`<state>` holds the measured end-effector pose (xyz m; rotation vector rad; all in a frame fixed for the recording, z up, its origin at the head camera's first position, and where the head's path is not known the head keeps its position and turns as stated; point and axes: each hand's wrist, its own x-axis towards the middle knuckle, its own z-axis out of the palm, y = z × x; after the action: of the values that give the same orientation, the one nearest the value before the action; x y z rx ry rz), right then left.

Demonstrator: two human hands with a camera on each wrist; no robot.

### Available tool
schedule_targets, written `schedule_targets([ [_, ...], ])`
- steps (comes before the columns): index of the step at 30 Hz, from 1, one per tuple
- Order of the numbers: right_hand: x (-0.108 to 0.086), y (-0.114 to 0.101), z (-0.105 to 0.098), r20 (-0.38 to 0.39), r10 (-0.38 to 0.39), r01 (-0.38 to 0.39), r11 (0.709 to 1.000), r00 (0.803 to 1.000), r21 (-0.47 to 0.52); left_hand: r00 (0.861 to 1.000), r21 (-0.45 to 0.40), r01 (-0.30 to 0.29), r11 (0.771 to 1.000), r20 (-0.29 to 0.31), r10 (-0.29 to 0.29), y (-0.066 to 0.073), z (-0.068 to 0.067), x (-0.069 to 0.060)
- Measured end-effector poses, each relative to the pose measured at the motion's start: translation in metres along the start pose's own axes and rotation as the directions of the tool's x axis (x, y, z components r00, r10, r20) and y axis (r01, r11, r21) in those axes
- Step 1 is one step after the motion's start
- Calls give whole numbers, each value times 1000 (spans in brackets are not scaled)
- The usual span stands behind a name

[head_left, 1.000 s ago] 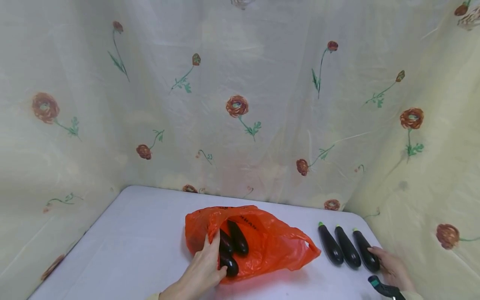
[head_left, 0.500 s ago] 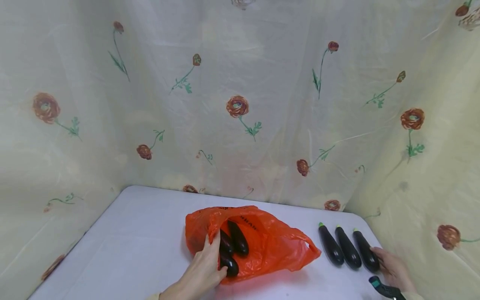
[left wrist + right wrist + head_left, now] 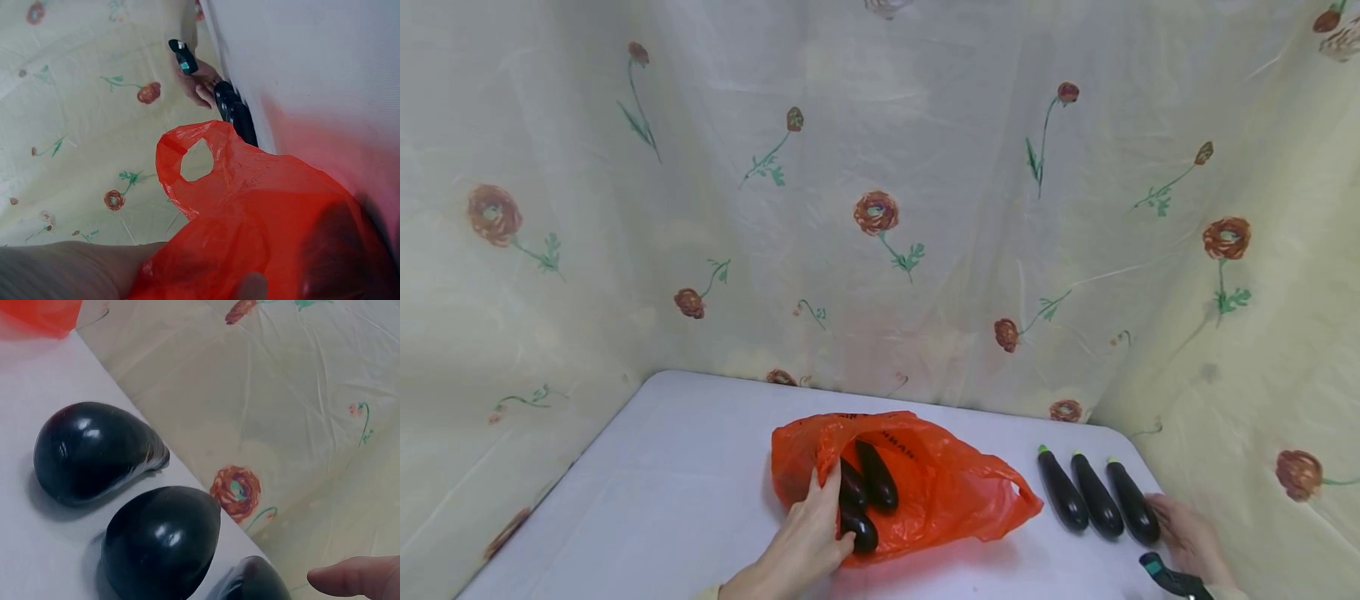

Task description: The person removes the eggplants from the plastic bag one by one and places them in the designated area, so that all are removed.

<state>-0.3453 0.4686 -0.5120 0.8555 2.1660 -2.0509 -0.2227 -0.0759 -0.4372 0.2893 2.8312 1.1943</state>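
My left hand [image 3: 808,529] grips the near left edge of the opening of a red plastic bag [image 3: 943,500]. Several dark eggplants [image 3: 878,479] lie inside the bag; its left part is hidden in folds. To the right, three more eggplants lie side by side on the table: left [image 3: 1063,490], middle [image 3: 1097,496] and right [image 3: 1133,504]. My right hand [image 3: 1191,537] is at the right side of the outermost one, fingers extended. In the right wrist view a finger [image 3: 353,577] shows a gap from that eggplant [image 3: 253,581]. The bag handle [image 3: 169,159] loops out in the left wrist view.
The white table [image 3: 685,467] reaches back to a flower-patterned curtain [image 3: 940,317], which also hangs along both sides. A black strap or mount piece [image 3: 1172,577] with a green mark is at the right wrist.
My right hand's fingers have drawn back slightly to the right, off the top of the outermost eggplant. The left hand, bag and eggplants look unmoved.
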Motion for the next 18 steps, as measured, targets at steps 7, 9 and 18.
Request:
schedule_targets([
  [7, -5, -11, 1, -18, 34, -32, 996, 999, 82, 1000, 0, 3, 1000, 6, -3, 1, 0, 0],
  [9, -8, -15, 0, 18, 29, -30, 995, 999, 98, 1000, -10, 0, 1000, 9, 0, 0, 0, 0],
  [18, -25, -31, 12, -134, 1, 21, 986, 991, 164, 1000, -35, 8, 999, 16, -7, 1, -2, 1],
])
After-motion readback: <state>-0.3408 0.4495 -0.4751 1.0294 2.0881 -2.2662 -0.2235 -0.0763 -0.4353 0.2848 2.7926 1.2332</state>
